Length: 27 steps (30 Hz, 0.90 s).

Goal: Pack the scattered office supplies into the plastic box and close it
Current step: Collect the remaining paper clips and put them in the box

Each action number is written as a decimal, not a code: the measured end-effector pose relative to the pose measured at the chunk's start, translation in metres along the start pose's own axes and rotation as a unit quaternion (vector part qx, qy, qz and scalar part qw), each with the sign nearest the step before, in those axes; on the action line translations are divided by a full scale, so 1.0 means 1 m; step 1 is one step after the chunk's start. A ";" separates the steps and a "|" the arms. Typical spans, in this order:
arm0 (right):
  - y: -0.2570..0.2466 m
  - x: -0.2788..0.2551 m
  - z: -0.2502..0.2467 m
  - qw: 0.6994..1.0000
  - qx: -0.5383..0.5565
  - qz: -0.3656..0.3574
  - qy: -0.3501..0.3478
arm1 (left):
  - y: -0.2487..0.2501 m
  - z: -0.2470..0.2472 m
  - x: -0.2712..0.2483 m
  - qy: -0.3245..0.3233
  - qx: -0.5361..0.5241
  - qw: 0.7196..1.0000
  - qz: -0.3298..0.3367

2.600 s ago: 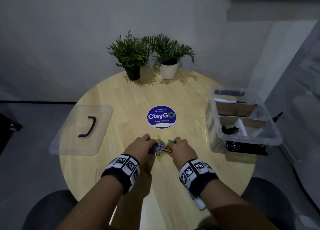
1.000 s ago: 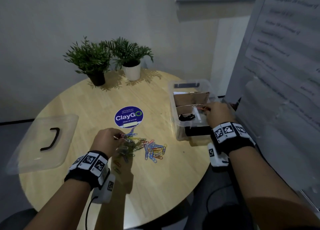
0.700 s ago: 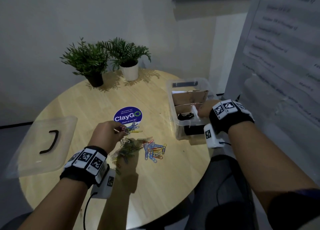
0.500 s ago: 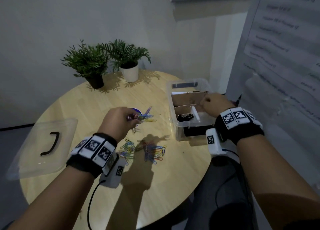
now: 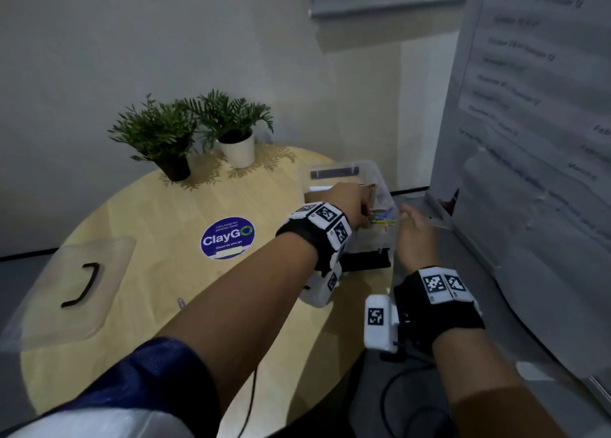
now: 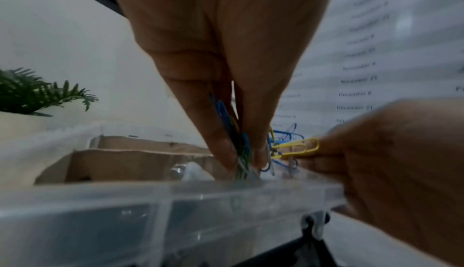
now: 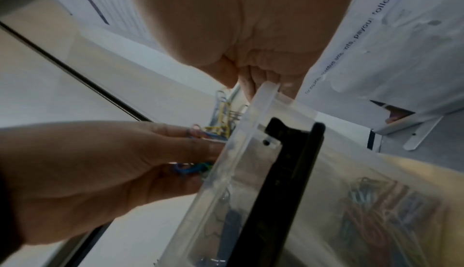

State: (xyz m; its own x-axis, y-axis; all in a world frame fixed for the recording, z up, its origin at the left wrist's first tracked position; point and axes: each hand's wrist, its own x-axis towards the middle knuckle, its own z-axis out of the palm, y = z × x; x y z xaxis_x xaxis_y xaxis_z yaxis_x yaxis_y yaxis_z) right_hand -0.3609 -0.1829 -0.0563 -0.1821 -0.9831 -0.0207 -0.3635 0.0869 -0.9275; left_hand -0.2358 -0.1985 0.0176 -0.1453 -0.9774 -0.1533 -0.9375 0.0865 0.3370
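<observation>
The place looks like an office meeting corner. A round wooden table [image 5: 158,226] carries a "ClayGo" clean-as-you-go sticker [image 5: 227,238] and two small potted plants [image 5: 155,140], while a printed schedule sheet [image 5: 529,90] listing dates hangs beside it.

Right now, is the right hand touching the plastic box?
Touching. The right wrist view shows the right hand's fingers curled over the plastic box rim.

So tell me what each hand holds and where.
Left hand pinches a bunch of coloured paper clips by one end. Right hand grips the plastic box by its rim.
</observation>
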 end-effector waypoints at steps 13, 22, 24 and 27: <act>0.010 0.005 0.008 0.998 0.055 0.002 0.007 | 0.008 0.039 0.050 -0.113 0.140 0.984 0.015; -0.012 -0.015 0.010 0.997 -0.048 -0.066 0.011 | -0.057 -0.024 -0.033 0.051 -0.096 0.994 0.018; -0.024 -0.028 0.027 0.986 -0.070 -0.149 0.029 | -0.103 -0.017 -0.059 0.048 -0.113 0.992 -0.030; -0.049 -0.056 0.067 0.972 -0.035 -0.232 -0.004 | -0.165 0.004 -0.095 0.008 -0.072 0.992 -0.104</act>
State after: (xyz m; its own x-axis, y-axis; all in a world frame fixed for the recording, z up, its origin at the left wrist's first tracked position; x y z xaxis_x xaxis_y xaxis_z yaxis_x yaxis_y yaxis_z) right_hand -0.2720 -0.1434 -0.0351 0.0228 -0.9199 0.3914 -0.4666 -0.3560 -0.8096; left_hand -0.0687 -0.1193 -0.0276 0.0535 -0.9742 -0.2191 -0.8916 -0.1454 0.4288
